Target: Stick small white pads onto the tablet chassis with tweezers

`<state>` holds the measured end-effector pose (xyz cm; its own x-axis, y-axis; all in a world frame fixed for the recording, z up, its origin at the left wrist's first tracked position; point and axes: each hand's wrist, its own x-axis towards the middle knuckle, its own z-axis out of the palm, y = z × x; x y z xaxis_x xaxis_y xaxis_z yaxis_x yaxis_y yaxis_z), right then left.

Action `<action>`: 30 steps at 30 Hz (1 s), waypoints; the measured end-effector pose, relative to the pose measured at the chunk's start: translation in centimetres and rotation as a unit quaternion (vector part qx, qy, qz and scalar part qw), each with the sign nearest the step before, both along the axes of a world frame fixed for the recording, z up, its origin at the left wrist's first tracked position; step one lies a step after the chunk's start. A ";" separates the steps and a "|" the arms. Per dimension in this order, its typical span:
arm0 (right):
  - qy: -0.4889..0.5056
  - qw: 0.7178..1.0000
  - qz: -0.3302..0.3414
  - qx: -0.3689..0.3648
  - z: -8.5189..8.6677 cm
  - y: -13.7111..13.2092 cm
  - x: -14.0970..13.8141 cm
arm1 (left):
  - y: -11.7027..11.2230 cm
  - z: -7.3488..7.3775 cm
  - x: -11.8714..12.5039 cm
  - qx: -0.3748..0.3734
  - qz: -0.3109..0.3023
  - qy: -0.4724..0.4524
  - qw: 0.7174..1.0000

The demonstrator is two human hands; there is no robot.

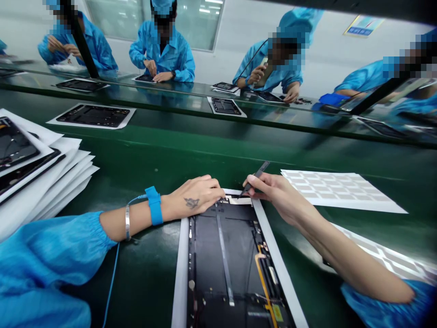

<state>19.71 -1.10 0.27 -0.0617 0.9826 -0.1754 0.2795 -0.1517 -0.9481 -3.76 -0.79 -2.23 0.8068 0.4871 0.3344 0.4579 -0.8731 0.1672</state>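
One slim dark tool (261, 169) sits in the right hand (268, 184) in the head view, this grip closed around it much as on a pen, with its tip slanting down to a pale strip (241, 200) at the far edge of an opened black device (237, 246). The low, slanted hold probably gives fine control of the tip. The left hand (201, 196) lies across the device's far left corner, fingers bent down beside the strip, seemingly to steady that edge; its fingertips are partly hidden, so I cannot tell whether that grip pinches anything. The device lies flat on a white sheet (180, 278), which likely shields it from the green table (143, 164), its length running toward the wearer so that both hands reach the far edge.

Around it, a stack of sheets and similar devices (64, 182) rises at the left near the sleeve, and another device (94, 115) lies farther back. A sheet of pale rectangles (341, 189) is just beyond the right forearm, which partly covers a second such sheet (392, 255). A blue cord (112, 282) hangs from the left wrist and could snag. Beyond a raised ledge (191, 102), co-workers in blue sit behind dark posts (82, 43), well apart from the work.
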 end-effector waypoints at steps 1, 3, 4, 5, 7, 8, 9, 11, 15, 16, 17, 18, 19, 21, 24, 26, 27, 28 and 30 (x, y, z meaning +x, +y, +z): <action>0.001 1.000 0.000 0.001 0.0 0.0 0.0 | 0.0 0.0 0.0 -0.001 0.001 0.003 1.000; 0.002 1.000 0.002 0.004 -0.1 0.0 0.0 | -0.1 0.0 0.0 -0.002 0.002 0.011 1.000; 0.001 1.000 0.003 0.007 -0.1 0.1 0.0 | -0.1 0.1 0.0 -0.004 0.003 0.016 1.000; -0.003 1.000 0.006 0.011 -0.2 0.1 0.0 | -0.1 0.1 -0.1 -0.007 0.003 0.020 1.000; -0.017 0.999 0.014 0.023 -0.4 0.2 0.1 | -0.2 0.1 -0.1 -0.012 0.005 0.027 1.000; -0.028 0.999 0.018 0.033 -0.6 0.2 0.1 | -0.1 0.1 0.0 -0.014 0.006 0.031 0.999; -0.040 0.998 0.023 0.046 -0.7 0.2 0.2 | -0.1 0.1 0.0 -0.014 0.006 0.034 0.999; -0.063 0.995 0.030 0.077 -1.0 0.2 0.3 | -0.1 0.2 0.0 -0.012 0.004 0.040 0.999; -0.100 0.984 0.010 0.149 -1.5 -0.5 0.8 | -0.1 0.4 0.0 -0.007 0.005 0.049 0.999; -0.106 0.980 -0.001 0.170 -1.6 -0.9 0.8 | -0.1 0.4 0.0 -0.006 0.006 0.051 0.999; -0.110 0.975 -0.009 0.193 -1.6 -1.2 0.7 | -0.1 0.4 0.0 -0.006 0.006 0.052 0.999; -0.111 0.970 -0.009 0.215 -1.7 -1.6 0.6 | -0.1 0.4 0.0 -0.005 0.006 0.052 0.999; -0.112 0.965 -0.001 0.236 -1.7 -1.9 0.4 | -0.1 0.3 0.0 -0.003 0.007 0.053 0.999; -0.118 0.955 0.029 0.269 -1.8 -2.4 0.0 | -0.1 0.1 -0.1 0.000 0.009 0.050 0.999; -0.138 0.939 0.060 0.309 -2.1 -2.7 -0.5 | -0.1 -0.1 -0.1 0.003 0.008 0.041 0.999; -0.152 0.927 0.070 0.334 -2.3 -2.7 -0.5 | 0.0 -0.1 -0.1 0.005 0.006 0.036 0.999; -0.160 0.921 0.075 0.347 -2.4 -2.6 -0.4 | 0.0 -0.1 -0.1 0.005 0.005 0.035 0.999; -0.168 0.914 0.082 0.359 -2.4 -2.6 -0.4 | 0.0 -0.1 -0.2 0.006 0.003 0.034 0.999; -0.177 0.899 0.101 0.389 -2.4 -2.7 -0.4 | 0.0 -0.1 -0.2 0.008 0.002 0.036 0.999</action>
